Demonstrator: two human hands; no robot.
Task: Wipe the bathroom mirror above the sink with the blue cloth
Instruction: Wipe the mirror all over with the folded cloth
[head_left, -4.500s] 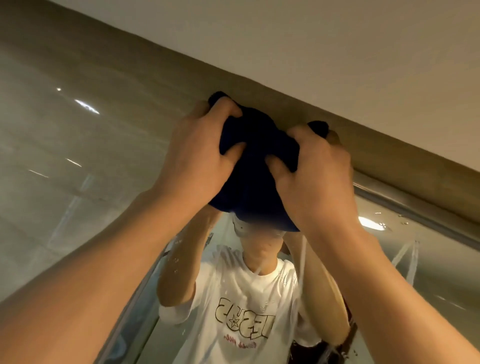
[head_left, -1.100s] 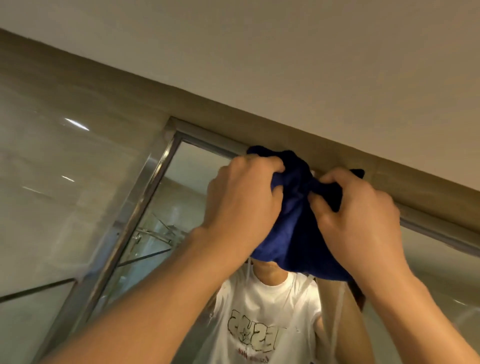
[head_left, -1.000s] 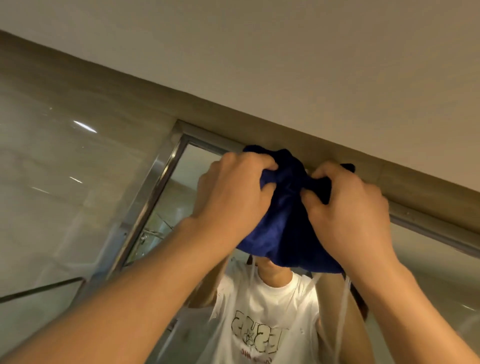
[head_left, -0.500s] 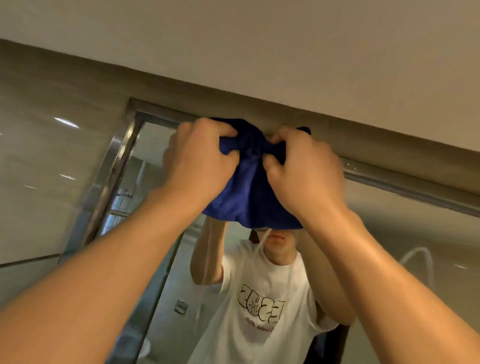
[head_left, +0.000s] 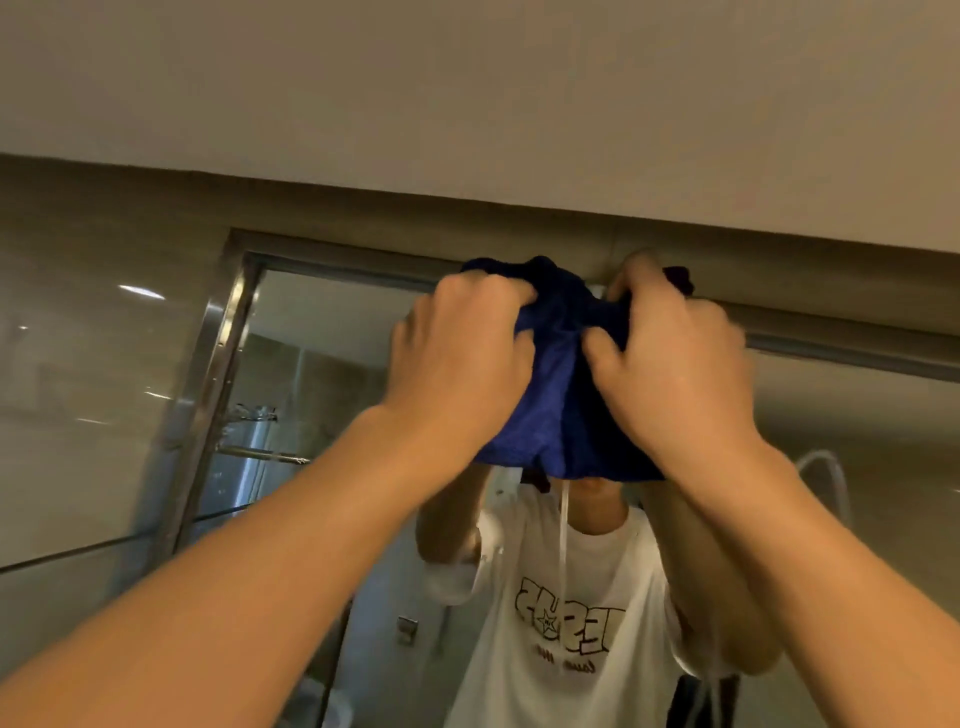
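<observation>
Both hands up high, side by side: the left hand (head_left: 457, 358) has its fingers curled into the bunched dark blue cloth (head_left: 558, 395), and the right hand (head_left: 670, 364) grips the same cloth, thumb dug into the fold. The cloth is pressed against the top of the metal-framed wall mirror (head_left: 322, 374), right under its upper frame edge, hanging downward from the hands with its long axis roughly vertical. It hides the reflected head; the reflection's white printed T-shirt (head_left: 561, 613) shows below. Glossy beige wall tiles (head_left: 93, 364) lie left, the pale ceiling (head_left: 467, 93) above.
</observation>
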